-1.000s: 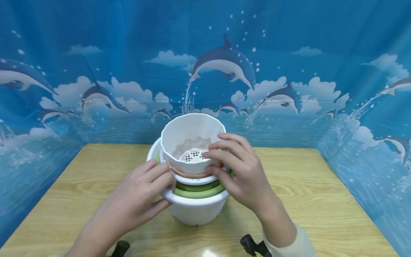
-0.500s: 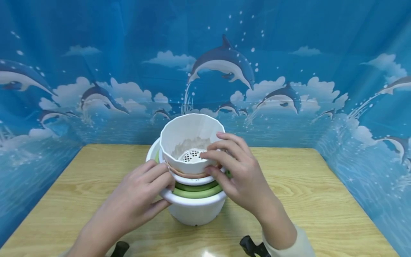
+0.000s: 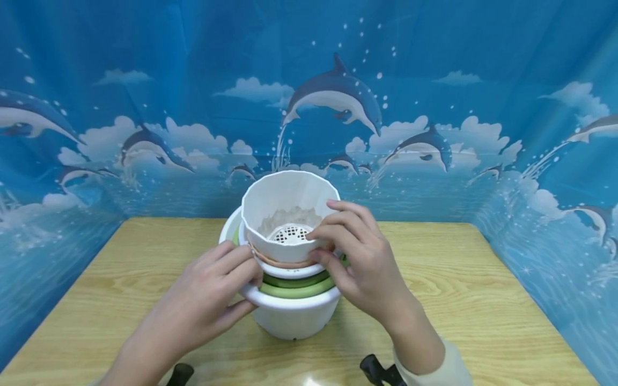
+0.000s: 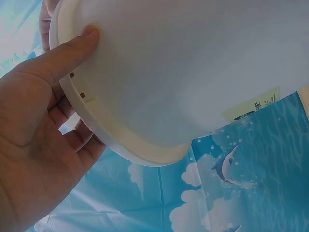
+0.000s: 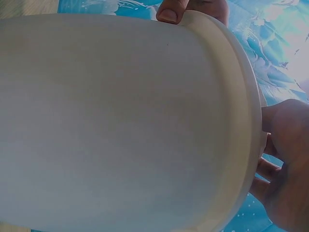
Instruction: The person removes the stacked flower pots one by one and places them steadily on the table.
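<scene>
A nest of flower pots stands on the table. The outermost is a large white pot [image 3: 296, 319], with a green pot [image 3: 299, 291] and further rims, one white and one terracotta-coloured [image 3: 289, 264], inside it. On top sits a white faceted pot [image 3: 285, 195], slightly tilted, with a holed bottom and brownish stains. My left hand [image 3: 217, 279] grips the large pot's rim, its thumb [image 4: 79, 48] on the outer wall in the left wrist view. My right hand [image 3: 362, 257] pinches the faceted pot's near-right wall, fingers inside and thumb outside. That grip is hidden in the right wrist view.
The wood-grain table [image 3: 473, 289] extends on both sides of the pots. Behind it hangs a blue curtain [image 3: 203, 64] printed with dolphins. Two black objects, a left one [image 3: 181, 373] and a right one [image 3: 379, 370], show at the bottom edge.
Both hands and the pot stack keep nearly the same places. The right fingertips and the top pot have shifted only very slightly.
</scene>
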